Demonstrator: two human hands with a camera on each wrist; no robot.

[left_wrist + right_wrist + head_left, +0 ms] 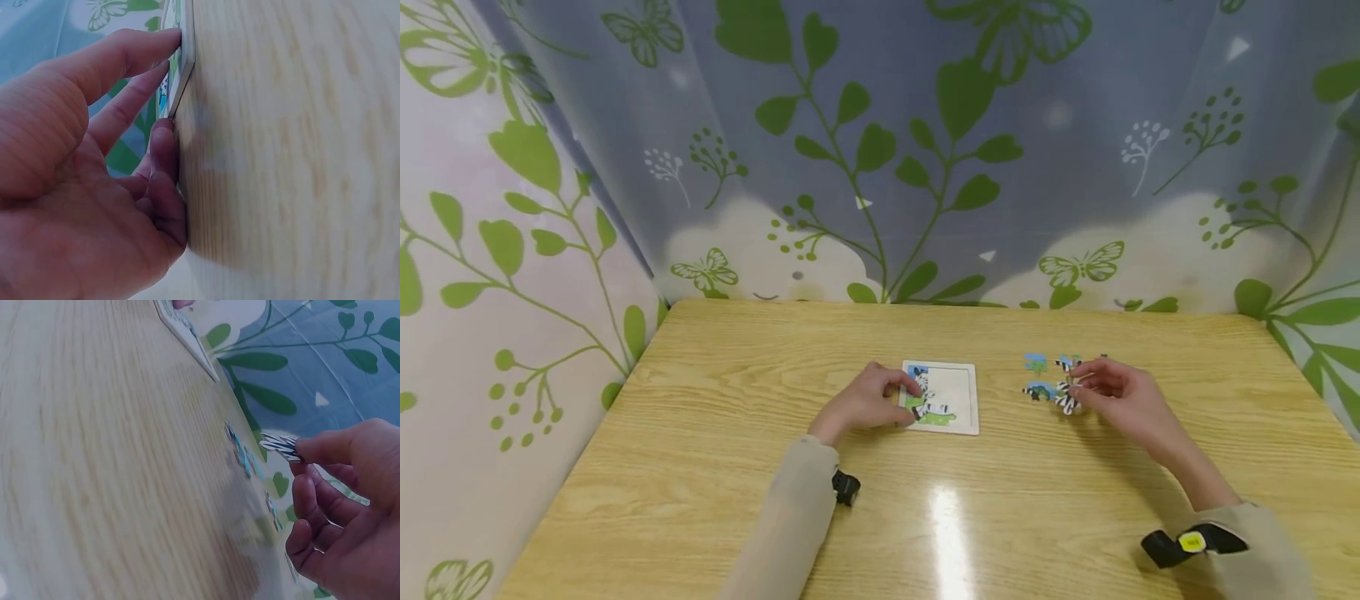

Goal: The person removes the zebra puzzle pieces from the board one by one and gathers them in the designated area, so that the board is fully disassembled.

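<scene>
My right hand [1116, 396] pinches a black-and-white striped jigsaw piece [280, 446] between thumb and fingertips, above the table. Beneath and beside it lie several loose jigsaw pieces [1036, 362] in blue, green and zebra stripes. To the left, a square white puzzle tray [966, 400] lies flat, with zebra and grass pieces [934, 414] along its left and lower sides and bare white at its upper right. My left hand [871, 398] rests at the tray's left side. Its thumb and forefinger touch the pieces there, while the other fingers bend by the tray's edge [187, 59].
The wooden table [700, 383] reaches back to a patterned curtain [880, 167], and another printed cloth [512, 250] hangs on the left. A black strap with a camera [846, 487] is on the left wrist, and another strap [1191, 543] on the right.
</scene>
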